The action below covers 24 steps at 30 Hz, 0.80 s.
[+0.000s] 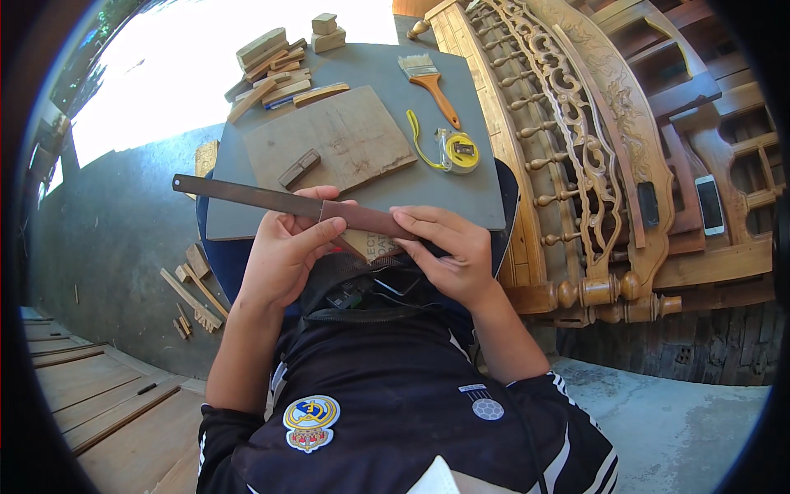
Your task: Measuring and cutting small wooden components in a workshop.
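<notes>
Gripping dark strip [239, 195], brown sheet [370, 220]: both hands [280, 253]. Grey tabletop [469, 198] beneath; carved furniture [634, 107] right; floor [123, 239] partly sunlit.

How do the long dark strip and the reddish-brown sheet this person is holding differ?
The dark strip extends leftward past the left hand; the reddish-brown sheet lies between both hands.
The dark strip shows a small hole near its end; the reddish-brown sheet shows none.
The dark strip looks greyer than the reddish-brown sheet.
Shared: the left hand grips both.
</notes>
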Motion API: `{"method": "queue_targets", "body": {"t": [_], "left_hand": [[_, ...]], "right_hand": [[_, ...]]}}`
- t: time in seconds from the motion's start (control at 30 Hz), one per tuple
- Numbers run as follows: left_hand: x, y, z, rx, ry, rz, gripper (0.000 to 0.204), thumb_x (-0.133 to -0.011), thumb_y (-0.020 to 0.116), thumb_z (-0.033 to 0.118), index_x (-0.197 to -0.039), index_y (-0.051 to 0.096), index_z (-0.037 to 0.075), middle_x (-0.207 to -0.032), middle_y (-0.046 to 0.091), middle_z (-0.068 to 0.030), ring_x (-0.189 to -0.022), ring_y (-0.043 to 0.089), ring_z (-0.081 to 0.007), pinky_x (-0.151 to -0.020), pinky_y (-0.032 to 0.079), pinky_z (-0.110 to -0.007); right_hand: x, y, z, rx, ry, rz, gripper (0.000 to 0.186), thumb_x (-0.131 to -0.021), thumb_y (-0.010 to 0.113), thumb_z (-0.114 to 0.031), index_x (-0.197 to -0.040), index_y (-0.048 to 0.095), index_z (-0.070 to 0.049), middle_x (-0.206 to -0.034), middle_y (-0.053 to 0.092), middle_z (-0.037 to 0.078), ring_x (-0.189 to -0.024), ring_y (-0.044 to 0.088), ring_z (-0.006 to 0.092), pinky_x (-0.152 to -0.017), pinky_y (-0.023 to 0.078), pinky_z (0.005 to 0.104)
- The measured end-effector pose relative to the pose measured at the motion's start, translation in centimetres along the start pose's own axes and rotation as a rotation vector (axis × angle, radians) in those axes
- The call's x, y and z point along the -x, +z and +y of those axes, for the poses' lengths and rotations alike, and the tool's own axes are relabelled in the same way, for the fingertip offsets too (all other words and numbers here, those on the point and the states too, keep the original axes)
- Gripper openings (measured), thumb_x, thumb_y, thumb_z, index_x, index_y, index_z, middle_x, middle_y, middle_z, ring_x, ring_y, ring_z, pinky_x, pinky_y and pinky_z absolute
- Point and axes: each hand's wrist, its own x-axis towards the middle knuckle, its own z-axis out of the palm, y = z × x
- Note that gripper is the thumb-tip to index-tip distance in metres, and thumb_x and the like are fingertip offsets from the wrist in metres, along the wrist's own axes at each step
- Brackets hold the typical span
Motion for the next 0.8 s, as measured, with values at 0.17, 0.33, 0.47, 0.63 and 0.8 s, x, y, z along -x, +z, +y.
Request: {"method": "queue_targets", "body": {"t": [0.17, 0.33, 0.47, 0.63, 0.8], "left_hand": [[0.0, -0.5, -0.4, -0.061, 0.006, -0.028, 0.031, -0.093, 0.073, -0.001, -0.122, 0.062, -0.003, -0.113, 0.073, -0.0136, -0.100, 0.071, -0.0166, -0.084, 0.062, -0.030], [0.1, -0.2, -0.5, -0.105, 0.061, -0.022, 0.028, -0.092, 0.076, 0.003, -0.118, 0.065, -0.003, -0.108, 0.073, -0.0114, -0.097, 0.071, -0.0158, -0.081, 0.061, -0.029], [-0.1, -0.5, -0.8, -0.140, 0.071, -0.020, 0.027, -0.093, 0.077, 0.004, -0.116, 0.065, -0.003, -0.112, 0.073, -0.0117, -0.098, 0.070, -0.0158, -0.083, 0.061, -0.031], [0.1, 0.2, -0.2, -0.040, -0.043, -0.150, 0.031, -0.094, 0.074, 0.003, -0.123, 0.065, -0.003, -0.121, 0.071, -0.0138, -0.107, 0.069, -0.0181, -0.091, 0.060, -0.035], [0.3, -0.7, -1.5, -0.069, -0.115, -0.232, 0.037, -0.098, 0.067, 0.003, -0.134, 0.060, -0.004, -0.127, 0.069, -0.0185, -0.117, 0.068, -0.0256, -0.097, 0.059, -0.042]], "right_hand": [[0.6, -0.1, 0.0, -0.736, 0.587, 0.005, 0.034, -0.085, 0.078, 0.008, -0.118, 0.073, 0.003, -0.106, 0.077, 0.014, -0.091, 0.075, 0.0160, -0.081, 0.060, 0.0279], [0.2, -0.5, 0.2, -0.828, 0.709, -0.065, 0.028, -0.087, 0.077, 0.008, -0.114, 0.073, 0.005, -0.101, 0.077, 0.012, -0.090, 0.073, 0.0129, -0.081, 0.059, 0.0255], [0.4, -0.1, 0.2, -0.825, 0.715, -0.036, 0.027, -0.088, 0.077, 0.007, -0.114, 0.073, 0.004, -0.101, 0.077, 0.012, -0.091, 0.074, 0.0132, -0.081, 0.059, 0.0250], [1.2, 1.2, -0.2, -0.631, 0.539, 0.149, 0.021, -0.089, 0.076, 0.007, -0.109, 0.075, 0.002, -0.099, 0.077, 0.010, -0.089, 0.073, 0.0119, -0.079, 0.059, 0.0242], [1.3, 1.5, -0.4, -0.623, 0.634, 0.101, 0.020, -0.089, 0.074, 0.011, -0.108, 0.073, 0.004, -0.102, 0.076, 0.013, -0.091, 0.074, 0.0149, -0.081, 0.062, 0.0254]]}}
